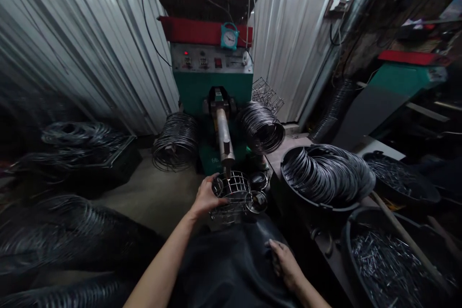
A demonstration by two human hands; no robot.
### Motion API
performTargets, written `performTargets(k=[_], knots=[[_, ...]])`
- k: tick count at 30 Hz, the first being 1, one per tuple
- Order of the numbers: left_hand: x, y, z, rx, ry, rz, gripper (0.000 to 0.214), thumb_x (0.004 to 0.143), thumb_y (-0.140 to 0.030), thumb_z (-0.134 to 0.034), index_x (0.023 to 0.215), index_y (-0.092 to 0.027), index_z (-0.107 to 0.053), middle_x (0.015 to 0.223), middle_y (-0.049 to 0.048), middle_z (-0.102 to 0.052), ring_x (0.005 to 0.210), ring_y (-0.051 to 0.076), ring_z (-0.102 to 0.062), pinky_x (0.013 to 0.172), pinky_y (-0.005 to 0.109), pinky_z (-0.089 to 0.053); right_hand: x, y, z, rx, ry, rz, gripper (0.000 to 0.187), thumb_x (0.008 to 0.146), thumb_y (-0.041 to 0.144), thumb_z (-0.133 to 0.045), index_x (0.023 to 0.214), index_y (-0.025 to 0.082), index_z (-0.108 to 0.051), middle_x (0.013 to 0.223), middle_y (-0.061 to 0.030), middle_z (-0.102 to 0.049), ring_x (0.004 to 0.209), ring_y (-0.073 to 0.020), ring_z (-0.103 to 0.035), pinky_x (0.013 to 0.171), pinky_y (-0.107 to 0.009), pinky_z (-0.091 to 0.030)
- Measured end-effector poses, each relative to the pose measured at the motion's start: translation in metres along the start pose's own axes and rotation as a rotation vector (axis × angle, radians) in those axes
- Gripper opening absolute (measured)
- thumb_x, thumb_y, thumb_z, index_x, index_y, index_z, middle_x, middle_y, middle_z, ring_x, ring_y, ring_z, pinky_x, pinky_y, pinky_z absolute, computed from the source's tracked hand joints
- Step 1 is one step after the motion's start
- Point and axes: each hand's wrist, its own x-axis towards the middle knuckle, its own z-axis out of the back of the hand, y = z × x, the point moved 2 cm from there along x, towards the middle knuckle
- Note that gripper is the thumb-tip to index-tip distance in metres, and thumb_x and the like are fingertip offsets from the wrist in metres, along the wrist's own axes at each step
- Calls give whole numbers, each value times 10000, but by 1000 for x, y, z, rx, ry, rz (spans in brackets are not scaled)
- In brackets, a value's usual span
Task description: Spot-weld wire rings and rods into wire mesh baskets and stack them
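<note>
My left hand (207,197) is closed on the left side of a small wire basket (238,184), with the thumb across its near edge. The basket is a grid of thin metal wires and sits right under the tip of the spot welder's arm (224,137). Whether the tip touches the wires I cannot tell. My right hand (283,261) is low in front of the dark apron (231,260), its fingers curled in. What it holds, if anything, is hidden.
The green welding machine (187,86) carries a teal clock (230,37). Wire ring bundles (175,142) hang at both sides. To the right stand a tub of metal rings (327,173) and a tub of short metal rods (390,260). Ring stacks (72,231) lie left.
</note>
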Motion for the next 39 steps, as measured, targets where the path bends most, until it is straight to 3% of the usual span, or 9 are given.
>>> performTargets(k=[5, 14, 18, 23, 25, 28, 33, 37, 39], knots=[[-8, -10, 3, 48, 13, 18, 896, 462, -279, -800, 1271, -201, -423, 1238, 96, -481, 1197, 295, -441, 1024, 440, -353, 7, -8, 0, -105, -68, 67, 499, 490, 533, -707, 788, 146, -605, 339, 125, -327, 276, -37, -227, 305, -188, -143], [-7, -23, 6, 129, 52, 29, 924, 481, -373, -814, 1288, -162, -416, 1245, 142, -491, 1188, 320, -449, 1004, 456, -361, 0, -1, -2, -97, -125, 38, 417, 603, 486, -678, 828, 142, -611, 350, 126, -322, 288, -43, -234, 312, -173, -153], [-10, -11, 25, 23, 77, 32, 1019, 463, -430, -819, 1338, -178, -361, 1352, 155, -408, 1288, 338, -342, 1074, 490, -262, -4, 4, 6, -50, -166, 64, 452, 584, 503, -703, 842, 145, -609, 368, 132, -304, 307, -42, -223, 327, -180, -154], [-10, 25, 68, -312, -113, 135, 778, 736, -580, -546, 1344, -139, -345, 1273, 150, -484, 1228, 277, -432, 1040, 438, -337, 6, 59, 9, -156, -164, 304, 418, 594, 519, -711, 774, 144, -665, 580, 2, -576, 483, -98, -456, 418, -204, -309], [-12, 33, 74, -319, -90, 155, 813, 695, -588, -584, 1325, -123, -365, 1210, 145, -529, 1177, 279, -477, 1028, 441, -355, 16, 93, -1, -160, -109, 427, 393, 606, 493, -722, 781, 144, -676, 683, -29, -624, 577, -118, -506, 480, -211, -352], [-22, 37, 63, -277, 10, 148, 902, 593, -549, -686, 1320, -126, -361, 1225, 150, -529, 1183, 293, -473, 1047, 458, -331, 33, 123, -18, -14, -34, 407, 421, 602, 456, -733, 884, 156, -645, 612, 24, -564, 445, -60, -378, 428, -204, -274], [-61, 46, 19, -256, 75, 254, 1017, 522, -487, -738, 1366, -172, -266, 1286, 159, -488, 1234, 334, -431, 1053, 511, -317, 33, 78, -12, 259, -91, 281, 408, 576, 398, -722, 893, 177, -594, 648, 33, -553, 488, -86, -448, 490, -226, -359], [-82, 57, 1, -187, -32, 349, 927, 608, -617, -618, 1370, -220, -270, 1305, 133, -458, 1221, 338, -453, 1019, 501, -383, 21, 20, -2, 64, -330, 481, 254, 647, 305, -678, 875, 218, -612, 783, -2, -618, 783, -169, -567, 772, -298, -428], [-81, 60, -3, -155, -9, 350, 909, 615, -643, -596, 1359, -222, -287, 1242, 129, -503, 1154, 358, -511, 943, 513, -455, 27, 6, -1, 10, -342, 502, 162, 652, 248, -679, 795, 228, -606, 743, 15, -606, 790, -167, -560, 800, -298, -416]])
